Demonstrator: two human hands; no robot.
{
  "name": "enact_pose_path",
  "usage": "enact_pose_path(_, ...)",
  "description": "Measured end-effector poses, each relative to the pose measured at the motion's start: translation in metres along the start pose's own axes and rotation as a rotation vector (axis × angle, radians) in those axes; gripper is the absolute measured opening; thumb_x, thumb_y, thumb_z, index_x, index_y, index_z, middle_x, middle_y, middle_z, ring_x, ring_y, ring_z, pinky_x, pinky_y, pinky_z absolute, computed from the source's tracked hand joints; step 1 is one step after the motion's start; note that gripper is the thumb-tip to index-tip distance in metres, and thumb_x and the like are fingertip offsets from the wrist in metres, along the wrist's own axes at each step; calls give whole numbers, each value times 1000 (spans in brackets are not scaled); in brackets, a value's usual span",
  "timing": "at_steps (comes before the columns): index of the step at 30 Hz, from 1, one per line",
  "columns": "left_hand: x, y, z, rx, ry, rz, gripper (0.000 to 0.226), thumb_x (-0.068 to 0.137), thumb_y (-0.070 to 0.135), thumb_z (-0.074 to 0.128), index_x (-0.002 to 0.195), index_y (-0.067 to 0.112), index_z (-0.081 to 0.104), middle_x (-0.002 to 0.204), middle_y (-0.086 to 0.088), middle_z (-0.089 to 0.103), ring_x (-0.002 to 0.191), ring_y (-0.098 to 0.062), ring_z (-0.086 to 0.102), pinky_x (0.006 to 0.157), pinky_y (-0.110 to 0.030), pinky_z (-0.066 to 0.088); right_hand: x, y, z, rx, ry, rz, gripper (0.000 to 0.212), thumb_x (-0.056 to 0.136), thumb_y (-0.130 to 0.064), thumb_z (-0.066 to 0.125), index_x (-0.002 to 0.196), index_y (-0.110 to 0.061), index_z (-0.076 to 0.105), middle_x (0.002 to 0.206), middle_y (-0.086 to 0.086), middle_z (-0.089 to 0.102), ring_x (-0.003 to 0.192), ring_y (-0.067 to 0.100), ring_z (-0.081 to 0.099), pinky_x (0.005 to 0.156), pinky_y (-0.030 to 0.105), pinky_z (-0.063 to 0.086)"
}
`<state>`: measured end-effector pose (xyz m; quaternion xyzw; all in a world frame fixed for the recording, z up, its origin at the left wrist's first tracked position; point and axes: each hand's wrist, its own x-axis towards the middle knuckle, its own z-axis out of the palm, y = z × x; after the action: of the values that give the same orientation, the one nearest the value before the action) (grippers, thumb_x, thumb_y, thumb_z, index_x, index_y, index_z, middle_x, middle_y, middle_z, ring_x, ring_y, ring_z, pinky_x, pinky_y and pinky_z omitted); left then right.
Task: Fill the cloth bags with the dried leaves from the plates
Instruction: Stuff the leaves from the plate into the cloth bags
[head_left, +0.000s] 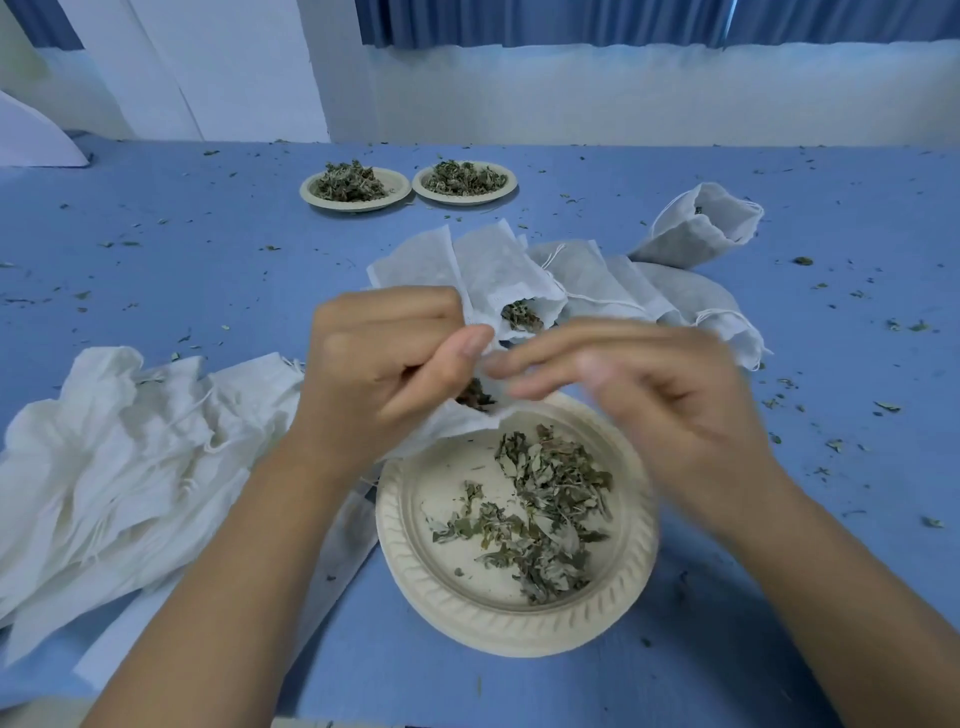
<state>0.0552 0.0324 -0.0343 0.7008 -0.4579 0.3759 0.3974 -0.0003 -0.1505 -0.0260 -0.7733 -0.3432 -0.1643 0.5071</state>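
Dried leaves (540, 514) lie loose in near plate (519, 618), lower centre, mostly its right half. Left hand (384, 374) is over the plate's far rim, fingers curled round cloth bag (452, 421); mouth open, leaves inside. Right hand (649, 384) blurred, fingers stretched out, tips at bag mouth, nothing visibly held. Empty bags (119, 467) heaped at left edge. Filled bags (597, 280) fan out beyond hands, centre to right. Table (182, 270) has open strips either side, crumb-littered. Far left plate (355, 203) and far right plate (464, 197) nearly touch, both full, upper centre.
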Motion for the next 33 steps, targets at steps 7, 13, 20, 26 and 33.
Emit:
enact_pose_path(7,0,-5,-11,35,105,-41,66,105,23,37,43,5,49,44,-3,40,43,-18,33,45,-23,22,-2,8,-1,-120,-493,489,41,92,-42,53,65,-18,71,64,4,66,58,30,60,56,38,50)
enact_pose_path(13,-1,-6,-8,34,121,-72,67,105,24,35,43,4,49,43,-5,42,43,-19,35,44,-25,25,2,11,-1,-243,-407,287,20,78,-26,77,96,-25,68,94,-19,52,87,-3,49,77,10,37)
enact_pose_path(20,-1,-5,-6,36,100,-74,66,106,25,35,44,4,48,43,-6,41,42,-20,36,44,-27,25,-4,16,30,-401,-537,199,36,86,-25,69,121,-24,62,131,-9,51,122,0,33,102,14,26)
enact_pose_path(26,-1,-6,-7,44,112,-90,67,106,26,35,44,4,48,42,-6,42,40,-21,36,44,-27,25,1,15,17,-273,-416,220,16,79,-8,76,94,-14,74,100,-2,66,96,9,61,89,30,46)
enact_pose_path(33,-2,-6,-6,26,103,-91,68,106,26,34,43,3,48,42,-6,41,41,-22,35,44,-28,25,2,18,14,-411,-484,245,24,80,-18,75,104,-20,73,99,-8,61,98,6,53,91,24,41)
